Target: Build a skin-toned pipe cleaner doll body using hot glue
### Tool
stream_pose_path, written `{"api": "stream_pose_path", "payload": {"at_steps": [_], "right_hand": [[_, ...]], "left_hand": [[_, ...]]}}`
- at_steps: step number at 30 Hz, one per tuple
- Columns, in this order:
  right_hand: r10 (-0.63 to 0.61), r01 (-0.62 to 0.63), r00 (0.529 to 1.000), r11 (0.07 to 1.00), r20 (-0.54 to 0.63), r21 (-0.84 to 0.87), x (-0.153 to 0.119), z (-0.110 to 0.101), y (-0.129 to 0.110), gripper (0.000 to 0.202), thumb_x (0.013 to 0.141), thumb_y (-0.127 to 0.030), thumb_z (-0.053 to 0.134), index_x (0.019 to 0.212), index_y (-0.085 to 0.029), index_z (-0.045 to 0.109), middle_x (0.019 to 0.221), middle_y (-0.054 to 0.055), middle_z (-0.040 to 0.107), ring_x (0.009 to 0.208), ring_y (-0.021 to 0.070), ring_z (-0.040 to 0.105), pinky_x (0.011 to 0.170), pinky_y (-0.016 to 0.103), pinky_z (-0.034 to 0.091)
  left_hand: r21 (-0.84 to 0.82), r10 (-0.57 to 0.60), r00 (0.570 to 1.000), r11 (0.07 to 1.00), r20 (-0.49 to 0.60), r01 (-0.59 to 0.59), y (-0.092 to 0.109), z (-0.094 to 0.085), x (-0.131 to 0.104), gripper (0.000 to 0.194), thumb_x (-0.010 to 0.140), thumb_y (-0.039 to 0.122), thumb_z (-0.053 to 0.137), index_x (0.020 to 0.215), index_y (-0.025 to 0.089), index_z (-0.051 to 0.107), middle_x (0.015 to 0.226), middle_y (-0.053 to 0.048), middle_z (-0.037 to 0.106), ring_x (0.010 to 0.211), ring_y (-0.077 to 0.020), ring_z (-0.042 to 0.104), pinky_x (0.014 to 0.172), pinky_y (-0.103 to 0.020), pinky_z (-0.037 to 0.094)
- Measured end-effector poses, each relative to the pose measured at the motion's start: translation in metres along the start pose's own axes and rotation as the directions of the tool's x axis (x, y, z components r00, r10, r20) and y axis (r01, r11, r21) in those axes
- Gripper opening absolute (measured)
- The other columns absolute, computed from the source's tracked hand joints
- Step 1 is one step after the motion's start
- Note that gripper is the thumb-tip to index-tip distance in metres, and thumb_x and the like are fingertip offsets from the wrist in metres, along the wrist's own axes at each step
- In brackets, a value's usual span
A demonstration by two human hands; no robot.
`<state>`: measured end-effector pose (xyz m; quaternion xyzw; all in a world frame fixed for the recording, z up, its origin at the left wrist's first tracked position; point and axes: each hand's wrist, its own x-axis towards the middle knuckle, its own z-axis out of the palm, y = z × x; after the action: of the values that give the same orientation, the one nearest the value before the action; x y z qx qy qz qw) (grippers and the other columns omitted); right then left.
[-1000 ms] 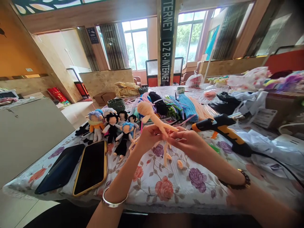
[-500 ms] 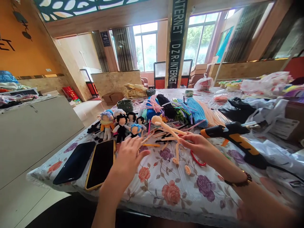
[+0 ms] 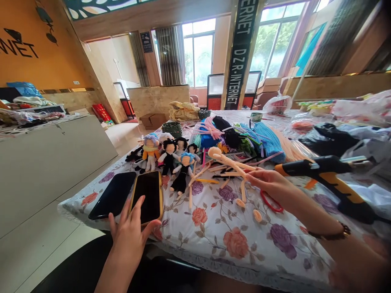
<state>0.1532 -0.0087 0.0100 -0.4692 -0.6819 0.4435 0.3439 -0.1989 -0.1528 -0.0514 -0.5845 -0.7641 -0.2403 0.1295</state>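
Observation:
My left hand [image 3: 130, 228] has its fingers spread over the lower part of a yellow-cased phone [image 3: 147, 197], holding nothing. A dark phone [image 3: 113, 195] lies to its left. In my right hand [image 3: 264, 181] is a peach pipe-cleaner figure [image 3: 230, 163], gripped near its lower end between thumb and fingers. Its round head points up and left. Below it, a small peach coil [image 3: 240, 202] and a peach oval piece [image 3: 258, 215] rest on the floral cloth. A red loop [image 3: 271, 201] lies under my right hand.
Several small dolls [image 3: 169, 156] stand behind the phones. Bundles of coloured pipe cleaners [image 3: 265, 140] are heaped at the back. A black and orange glue gun [image 3: 330, 177] lies at the right, near a black plastic bag [image 3: 328, 138].
My left hand has moved left and down, from beside the dolls to over the yellow-cased phone. My right hand still holds the figure. The whole view has shifted.

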Motion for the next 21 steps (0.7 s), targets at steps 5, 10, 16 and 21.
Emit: {"api": "stream_pose_path", "payload": {"at_steps": [5, 10, 16, 21], "right_hand": [[0.082, -0.080, 0.996, 0.994, -0.034, 0.073, 0.000, 0.001, -0.002, 0.049, 0.062, -0.061, 0.066, 0.077, -0.014, 0.070, 0.110, 0.011, 0.063, 0.089, 0.0236, 0.053, 0.075, 0.031, 0.037], [0.124, -0.120, 0.991, 0.991, -0.059, 0.064, 0.000, 0.003, -0.004, 0.050, 0.058, -0.061, 0.068, 0.076, -0.015, 0.071, 0.110, 0.010, 0.064, 0.088, 0.0236, 0.052, 0.074, 0.031, 0.036], [0.096, -0.094, 0.995, 0.994, -0.017, 0.057, -0.004, 0.005, -0.006, 0.041, 0.067, -0.057, 0.065, 0.076, -0.018, 0.072, 0.106, 0.009, 0.066, 0.092, 0.0261, 0.054, 0.079, 0.032, 0.038], [0.074, -0.072, 0.997, 0.995, -0.025, 0.073, -0.005, 0.007, -0.006, 0.039, 0.067, -0.057, 0.065, 0.073, -0.019, 0.071, 0.109, 0.010, 0.065, 0.100, 0.0291, 0.054, 0.083, 0.033, 0.040]], "left_hand": [[-0.119, -0.053, 0.988, 0.992, -0.143, 0.036, 0.005, -0.018, -0.008, 0.076, 0.078, 0.071, 0.024, 0.134, 0.021, 0.039, 0.131, -0.011, 0.052, 0.127, -0.0281, 0.042, 0.110, -0.054, 0.018], [-0.151, -0.056, 0.989, 0.988, -0.135, 0.036, 0.003, -0.028, -0.021, 0.058, 0.082, 0.063, 0.030, 0.123, 0.028, 0.052, 0.130, -0.003, 0.053, 0.133, -0.0272, 0.034, 0.107, -0.049, 0.033], [-0.105, 0.036, 0.992, 0.993, -0.117, -0.048, -0.011, -0.021, -0.027, 0.056, 0.082, 0.062, 0.032, 0.122, 0.028, 0.054, 0.132, -0.005, 0.052, 0.133, -0.0293, 0.033, 0.104, -0.052, 0.036], [-0.096, 0.052, 0.987, 0.993, -0.149, -0.067, -0.011, -0.022, -0.032, 0.049, 0.084, 0.057, 0.035, 0.118, 0.028, 0.056, 0.129, -0.004, 0.054, 0.132, -0.0295, 0.036, 0.097, -0.049, 0.045]]}}
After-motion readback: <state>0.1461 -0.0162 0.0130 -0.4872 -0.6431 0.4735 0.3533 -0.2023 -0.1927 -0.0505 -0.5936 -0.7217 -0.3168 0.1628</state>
